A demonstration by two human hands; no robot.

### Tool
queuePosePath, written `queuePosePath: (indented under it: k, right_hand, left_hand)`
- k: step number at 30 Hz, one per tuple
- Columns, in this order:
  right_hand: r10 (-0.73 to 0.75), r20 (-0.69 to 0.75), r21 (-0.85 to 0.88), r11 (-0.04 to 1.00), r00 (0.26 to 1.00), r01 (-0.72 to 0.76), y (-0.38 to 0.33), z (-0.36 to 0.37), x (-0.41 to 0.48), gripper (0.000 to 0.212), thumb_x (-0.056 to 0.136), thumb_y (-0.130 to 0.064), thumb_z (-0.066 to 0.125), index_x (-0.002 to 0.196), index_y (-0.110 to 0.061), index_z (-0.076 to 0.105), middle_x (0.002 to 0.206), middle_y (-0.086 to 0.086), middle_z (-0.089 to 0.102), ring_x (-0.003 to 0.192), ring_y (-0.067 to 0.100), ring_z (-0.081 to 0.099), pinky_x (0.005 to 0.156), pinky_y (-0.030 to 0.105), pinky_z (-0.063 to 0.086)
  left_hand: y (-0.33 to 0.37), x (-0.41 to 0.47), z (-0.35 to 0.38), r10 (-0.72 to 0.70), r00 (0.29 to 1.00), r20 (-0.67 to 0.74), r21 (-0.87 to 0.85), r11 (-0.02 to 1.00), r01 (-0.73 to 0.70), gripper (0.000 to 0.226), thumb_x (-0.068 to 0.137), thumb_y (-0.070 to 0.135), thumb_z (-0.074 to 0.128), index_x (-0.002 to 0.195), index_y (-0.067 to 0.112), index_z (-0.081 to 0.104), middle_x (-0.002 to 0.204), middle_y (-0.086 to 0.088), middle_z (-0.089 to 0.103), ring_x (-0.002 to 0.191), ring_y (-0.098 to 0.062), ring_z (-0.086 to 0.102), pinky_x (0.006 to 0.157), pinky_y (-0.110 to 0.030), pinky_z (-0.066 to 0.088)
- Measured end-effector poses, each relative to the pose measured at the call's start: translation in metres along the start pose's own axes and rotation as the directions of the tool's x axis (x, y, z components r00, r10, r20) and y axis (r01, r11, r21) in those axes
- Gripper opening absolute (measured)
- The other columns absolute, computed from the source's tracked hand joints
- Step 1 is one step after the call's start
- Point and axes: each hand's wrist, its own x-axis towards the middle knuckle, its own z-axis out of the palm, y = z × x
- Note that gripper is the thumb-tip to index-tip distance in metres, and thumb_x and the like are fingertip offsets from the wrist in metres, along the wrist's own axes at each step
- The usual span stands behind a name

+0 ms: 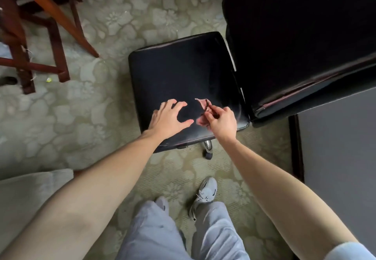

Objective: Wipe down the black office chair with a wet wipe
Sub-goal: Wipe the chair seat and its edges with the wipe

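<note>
The black office chair's seat [179,76] lies below me, with its tall backrest [295,35] rising at the right. My right hand [221,122] pinches a small pinkish wet wipe [203,107] just above the seat's near right part. Part of the wipe hangs under the fingers. My left hand [168,117] hovers over the seat's near edge with fingers spread and curved, holding nothing, a short gap left of the wipe.
Wooden chair legs [50,41] stand on the patterned carpet [101,107] at the upper left. A grey surface [341,147] with a dark edge is at the right. A chrome chair base part [207,145] shows under the seat. My feet [205,192] stand close by.
</note>
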Motion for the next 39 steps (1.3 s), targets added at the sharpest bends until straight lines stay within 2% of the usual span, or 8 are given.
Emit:
queuePosePath:
  k: [4, 9, 14, 18, 25, 29, 34, 39]
  right_hand:
    - [-0.142, -0.01, -0.093, 0.986, 0.99, 0.14, 0.017, 0.012, 0.019, 0.04, 0.097, -0.044, 0.057, 0.136, -0.04, 0.055, 0.115, -0.006, 0.047, 0.099, 0.002, 0.041, 0.09, 0.027, 0.044]
    - [-0.369, -0.033, -0.219, 0.909, 0.929, 0.354, 0.029, 0.034, 0.041, 0.041, 0.096, -0.039, 0.059, 0.136, -0.03, 0.059, 0.121, 0.001, 0.052, 0.116, 0.018, 0.047, 0.091, 0.038, 0.049]
    - [-0.534, -0.131, -0.281, 0.828, 0.835, 0.485, 0.048, 0.069, 0.068, 0.039, 0.094, -0.037, 0.063, 0.132, -0.026, 0.063, 0.119, 0.0, 0.06, 0.114, 0.022, 0.049, 0.09, 0.036, 0.048]
    - [-0.6, -0.13, -0.276, 0.786, 0.789, 0.553, 0.047, 0.073, 0.08, 0.046, 0.091, -0.034, 0.066, 0.136, -0.025, 0.059, 0.122, 0.0, 0.061, 0.115, 0.021, 0.051, 0.098, 0.03, 0.041]
    - [-0.543, -0.187, -0.066, 0.838, 0.819, 0.541, 0.052, 0.072, 0.063, 0.076, 0.084, -0.022, 0.071, 0.151, -0.021, 0.036, 0.133, 0.0, 0.056, 0.124, 0.015, 0.052, 0.1, 0.018, 0.033]
    - [-0.502, -0.188, 0.054, 0.853, 0.844, 0.519, 0.051, 0.071, 0.037, 0.086, 0.068, -0.034, 0.056, 0.15, -0.019, 0.035, 0.125, -0.005, 0.053, 0.116, 0.007, 0.05, 0.102, 0.019, 0.035]
    - [-0.497, -0.208, -0.122, 0.868, 0.842, 0.482, 0.052, 0.07, 0.033, 0.062, 0.078, 0.002, 0.047, 0.133, -0.025, 0.06, 0.122, 0.001, 0.06, 0.12, 0.021, 0.056, 0.1, 0.021, 0.038]
    - [-0.469, -0.283, -0.244, 0.879, 0.837, 0.41, 0.042, 0.081, 0.03, 0.045, 0.085, -0.012, 0.055, 0.127, -0.028, 0.064, 0.117, 0.004, 0.068, 0.115, 0.027, 0.06, 0.099, 0.037, 0.045]
  left_hand:
    - [-0.003, 0.022, 0.015, 0.039, 0.999, -0.033, 0.061, 0.997, -0.037, 0.067, 0.088, 0.063, 0.053, 0.147, 0.037, 0.033, 0.153, 0.0, 0.029, 0.141, -0.023, 0.026, 0.108, -0.052, 0.029]
    - [-0.021, 0.054, 0.044, 0.071, 0.995, -0.071, 0.139, 0.988, -0.061, 0.065, 0.092, 0.065, 0.043, 0.15, 0.042, 0.024, 0.16, -0.002, 0.02, 0.146, -0.026, 0.018, 0.111, -0.053, 0.023]
    - [-0.044, 0.088, 0.076, 0.221, 0.956, -0.194, 0.198, 0.963, -0.182, 0.054, 0.093, 0.063, 0.042, 0.143, 0.043, 0.038, 0.157, 0.001, 0.028, 0.144, -0.02, 0.019, 0.109, -0.048, 0.022]
    - [-0.053, 0.103, 0.082, 0.261, 0.921, -0.29, 0.105, 0.965, -0.24, 0.039, 0.096, 0.06, 0.042, 0.128, 0.043, 0.057, 0.155, 0.003, 0.033, 0.144, -0.015, 0.02, 0.111, -0.048, 0.019]
    - [-0.046, 0.101, 0.094, 0.299, 0.901, -0.313, 0.052, 0.953, -0.299, 0.024, 0.092, 0.053, 0.057, 0.11, 0.04, 0.065, 0.157, 0.0, 0.03, 0.145, -0.019, 0.018, 0.11, -0.05, 0.015]
    - [-0.043, 0.09, 0.097, 0.318, 0.878, -0.358, 0.033, 0.944, -0.328, 0.006, 0.093, 0.04, 0.06, 0.09, 0.038, 0.065, 0.152, 0.0, 0.04, 0.142, -0.017, 0.027, 0.105, -0.049, 0.019]
    - [-0.056, 0.073, 0.087, 0.303, 0.877, -0.373, 0.13, 0.953, -0.274, 0.017, 0.094, 0.038, 0.06, 0.081, 0.029, 0.067, 0.147, -0.001, 0.045, 0.135, -0.02, 0.036, 0.102, -0.046, 0.023]
    - [-0.068, 0.067, 0.079, 0.289, 0.849, -0.443, 0.085, 0.956, -0.281, 0.011, 0.088, 0.031, 0.063, 0.078, 0.029, 0.063, 0.115, 0.006, 0.062, 0.113, -0.022, 0.053, 0.095, -0.043, 0.028]
